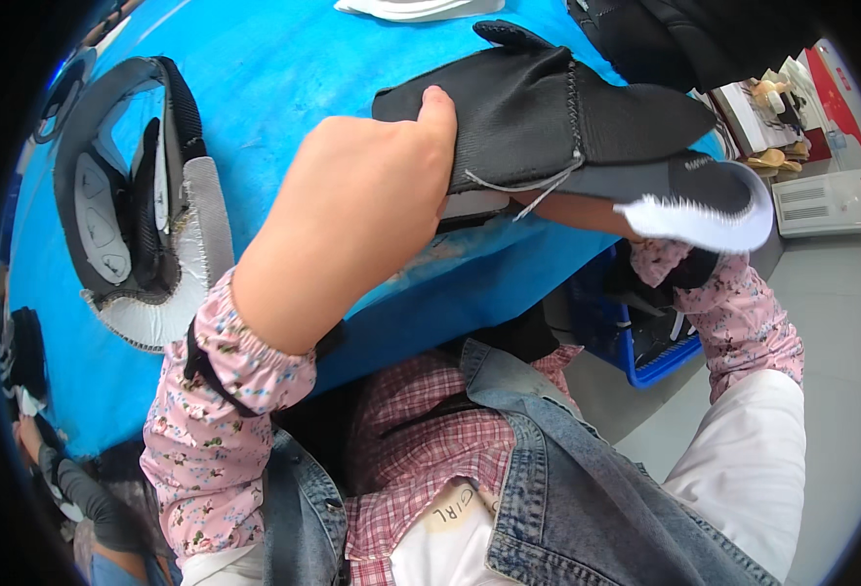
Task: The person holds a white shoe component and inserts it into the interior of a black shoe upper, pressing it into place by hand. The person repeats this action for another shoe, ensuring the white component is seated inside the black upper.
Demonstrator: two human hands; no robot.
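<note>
A black shoe upper [518,127], with a stitched seam, a loose grey thread and a white zigzag-sewn edge, is raised over the near edge of the table. My left hand [377,190] is closed on its left end, one digit lying along the black face and the other fingers out of sight. From the right, my right hand [577,210] reaches in underneath the upper; the material covers its fingers, so their grip does not show. Another shoe upper [211,210], grey, black and white, lies at the left with its opening facing up.
Blue sheeting [284,59] covers the table. White pieces [421,8] lie at its far edge, and dark material [694,44] is at far right. Below the right edge stands a blue basket [650,366] with dark pieces inside. Another person's arm [94,498] shows at lower left.
</note>
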